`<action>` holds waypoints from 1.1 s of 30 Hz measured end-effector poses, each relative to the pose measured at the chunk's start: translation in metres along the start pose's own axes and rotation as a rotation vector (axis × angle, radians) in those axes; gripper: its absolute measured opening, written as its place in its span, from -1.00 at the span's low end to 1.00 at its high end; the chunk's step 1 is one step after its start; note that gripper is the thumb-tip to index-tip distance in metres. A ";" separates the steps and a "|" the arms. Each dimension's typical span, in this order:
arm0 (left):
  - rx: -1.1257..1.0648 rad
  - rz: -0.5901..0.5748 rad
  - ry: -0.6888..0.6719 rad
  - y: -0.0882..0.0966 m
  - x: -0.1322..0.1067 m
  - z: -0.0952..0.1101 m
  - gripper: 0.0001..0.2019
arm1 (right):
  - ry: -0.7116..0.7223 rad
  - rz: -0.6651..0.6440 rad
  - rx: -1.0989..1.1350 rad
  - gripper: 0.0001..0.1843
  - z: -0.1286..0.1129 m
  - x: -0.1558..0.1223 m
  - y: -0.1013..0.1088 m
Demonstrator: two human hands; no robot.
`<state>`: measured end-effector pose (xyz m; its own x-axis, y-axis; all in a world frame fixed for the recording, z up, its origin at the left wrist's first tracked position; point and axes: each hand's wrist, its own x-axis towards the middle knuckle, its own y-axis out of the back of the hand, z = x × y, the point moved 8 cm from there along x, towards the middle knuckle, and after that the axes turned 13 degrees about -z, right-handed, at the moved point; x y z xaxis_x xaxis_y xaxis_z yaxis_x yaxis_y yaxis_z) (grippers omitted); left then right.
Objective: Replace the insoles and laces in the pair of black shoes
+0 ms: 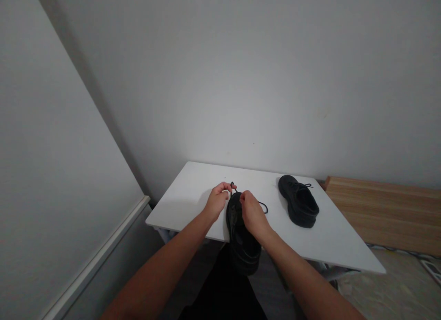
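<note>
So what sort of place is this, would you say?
Probably a plain room in someone's home, though it's hard to be sure: a small white table stands in a corner of bare walls, with a wooden board beside it and a black shoe on top.

A shoe (241, 235) sits between the left hand (217, 201) and the right hand (253, 212), just in front of the near edge of a table (193, 191). A second shoe (299, 201) lies on the table, to the right and further back. A wooden board (386, 209) lies beyond the table's right edge, and a wall (206, 90) stands behind.
</note>
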<state>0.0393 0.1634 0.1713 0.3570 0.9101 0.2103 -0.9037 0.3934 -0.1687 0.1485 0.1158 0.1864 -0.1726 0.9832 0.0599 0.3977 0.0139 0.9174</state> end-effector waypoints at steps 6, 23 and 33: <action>-0.041 -0.368 0.024 -0.035 0.007 0.015 -0.68 | 0.009 0.347 0.641 -0.85 0.028 -0.030 0.031; 0.074 -0.418 0.022 -0.052 0.035 0.005 -0.57 | 0.056 0.535 0.815 -0.80 0.032 -0.090 0.065; 0.166 -0.783 0.126 -0.055 -0.016 0.027 -0.62 | -0.022 0.690 0.883 -0.80 0.041 -0.111 0.091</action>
<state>0.0764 0.1235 0.2032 0.9154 0.3906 0.0968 -0.4007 0.9070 0.1298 0.2410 0.0153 0.2469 0.3441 0.8333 0.4328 0.9034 -0.4194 0.0893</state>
